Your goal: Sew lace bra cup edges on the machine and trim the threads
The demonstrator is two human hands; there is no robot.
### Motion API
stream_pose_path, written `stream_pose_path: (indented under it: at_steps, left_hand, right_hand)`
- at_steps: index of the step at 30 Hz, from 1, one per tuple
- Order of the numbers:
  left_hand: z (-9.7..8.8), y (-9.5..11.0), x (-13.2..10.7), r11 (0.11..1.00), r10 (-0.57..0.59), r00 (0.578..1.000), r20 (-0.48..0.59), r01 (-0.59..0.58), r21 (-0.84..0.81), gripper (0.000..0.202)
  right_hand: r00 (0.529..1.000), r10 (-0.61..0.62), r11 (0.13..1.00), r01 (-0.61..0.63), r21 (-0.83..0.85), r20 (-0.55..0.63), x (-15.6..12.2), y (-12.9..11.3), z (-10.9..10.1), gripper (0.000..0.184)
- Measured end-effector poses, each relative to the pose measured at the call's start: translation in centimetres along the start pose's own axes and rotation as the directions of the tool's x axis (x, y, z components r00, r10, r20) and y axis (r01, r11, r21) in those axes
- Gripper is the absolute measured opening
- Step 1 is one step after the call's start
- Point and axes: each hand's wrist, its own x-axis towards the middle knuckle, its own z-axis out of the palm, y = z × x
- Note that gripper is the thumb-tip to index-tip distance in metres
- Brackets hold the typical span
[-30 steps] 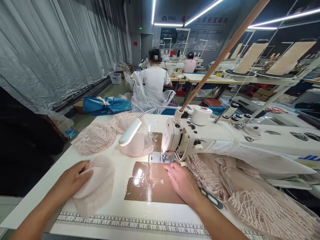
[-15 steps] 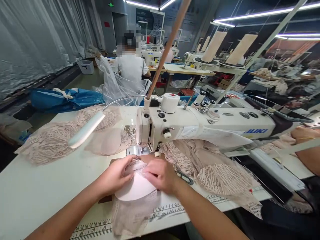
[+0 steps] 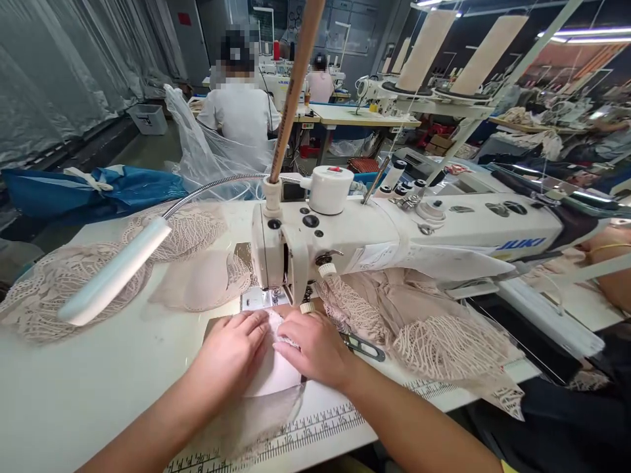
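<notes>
A white bra cup [image 3: 273,371] with a lacy upper edge lies on the sewing machine bed, sheer beige mesh [image 3: 269,414] trailing from it toward the front. My left hand [image 3: 235,345] rests on the cup's left side, fingers stretched out and lying flat; its thumb is hidden. At the upper right edge, my right hand [image 3: 315,345] has curled fingers and thumb closed on the cup. Both hands are just in front of the needle area of the white sewing machine [image 3: 345,240], whose presser foot [image 3: 276,297] is partly visible behind the fingertips.
Beige lace pieces [image 3: 192,282] lie to the left under a lamp [image 3: 116,272]. More lace fabric [image 3: 434,335] is heaped right, beside a slotted metal plate [image 3: 365,346]. A ruler strip [image 3: 320,424] runs along the front edge. A co-worker [image 3: 239,108] sits ahead.
My left hand has shifted from gripping the cup's edge to lying flatter over it. The cup has turned slightly and sits closer under my hands. The camera view has tilted down and shifted.
</notes>
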Motion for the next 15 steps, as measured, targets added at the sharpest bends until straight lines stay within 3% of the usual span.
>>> stream_pose_path:
  at_steps: [4, 9, 15]
  left_hand:
    - [1.6, -0.3, 0.1, 0.998, 0.029, 0.999, -0.018, -0.028, 0.062, 0.027]
    - [1.1, -1.3, 0.4, 0.998, 0.034, 0.999, 0.04, -0.036, 0.053, 0.029]
    - [0.9, -2.2, 1.1, 0.997, 0.067, 0.995, 0.081, -0.07, 0.044, 0.037]
  right_hand:
    - [0.995, 0.093, 0.994, -0.092, -0.056, 0.023, 0.3, -0.2, -0.2, 0.025]
    - [0.982, 0.13, 0.982, -0.109, -0.155, 0.134, 0.3, -0.2, -0.2, 0.029]
    - [0.977, 0.161, 0.974, -0.136, -0.179, 0.136, 0.7, -0.3, -0.2, 0.031]
